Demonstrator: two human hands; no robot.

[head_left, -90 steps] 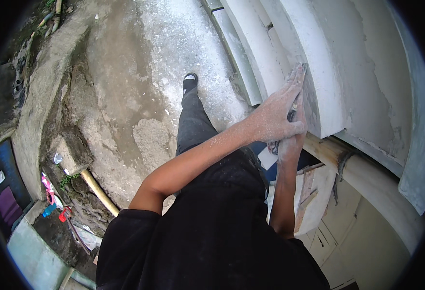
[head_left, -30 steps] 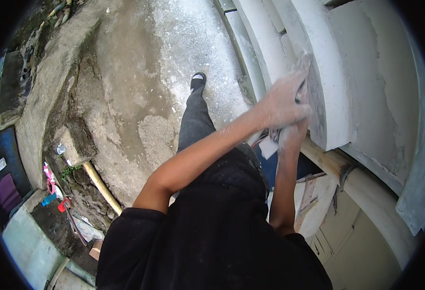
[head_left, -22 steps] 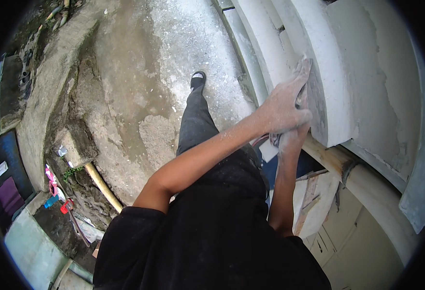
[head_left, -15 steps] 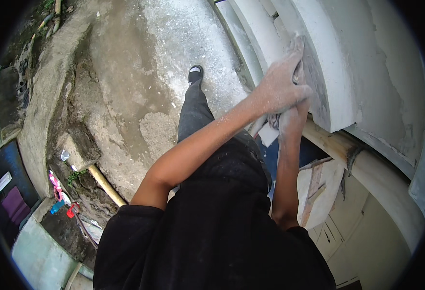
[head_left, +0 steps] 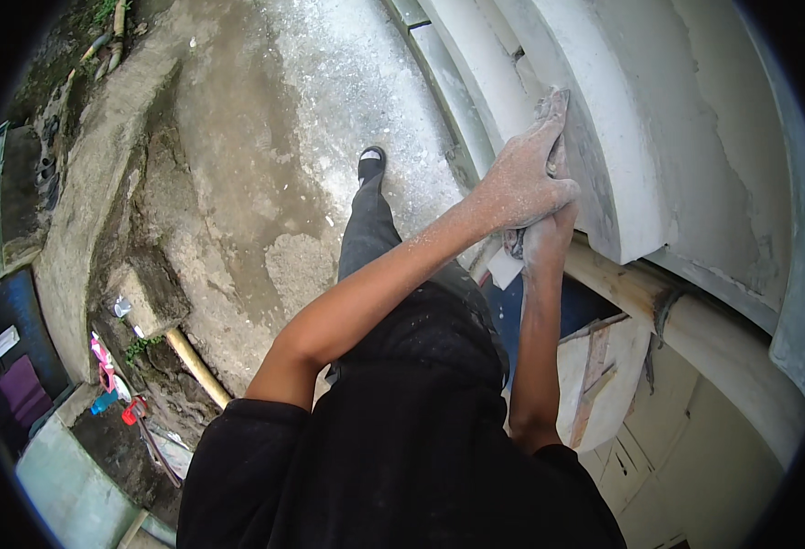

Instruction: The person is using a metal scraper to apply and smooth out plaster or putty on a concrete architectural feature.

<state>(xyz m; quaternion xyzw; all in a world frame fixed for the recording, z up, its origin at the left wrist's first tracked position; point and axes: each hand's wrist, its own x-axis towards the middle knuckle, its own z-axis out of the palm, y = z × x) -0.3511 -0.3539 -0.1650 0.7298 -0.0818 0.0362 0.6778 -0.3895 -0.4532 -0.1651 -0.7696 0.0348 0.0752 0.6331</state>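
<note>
Both my hands are coated in pale dust and meet at the inner side of a curved white plaster moulding (head_left: 608, 137). My left hand (head_left: 523, 183) is closed, fingers pressed together and reaching up along the moulding, thumb lying across my right hand. Below it, my right hand (head_left: 549, 233) is bent up against the same surface, its fingers mostly hidden behind the left. A dusty grey, crumpled-looking bit (head_left: 514, 242) shows beside the right wrist; I cannot tell what it is. Just under it is a small white flat piece (head_left: 505, 268).
A round bamboo pole (head_left: 613, 274) runs beneath the moulding at right. White dust covers the concrete ground (head_left: 338, 82) ahead, near my sandalled foot (head_left: 371, 163). At left are a broken concrete ledge (head_left: 146, 293), another bamboo pole (head_left: 194, 366) and scattered coloured items.
Both hands, held together, have shifted slightly down and left along the moulding. The whole view has tilted a little.
</note>
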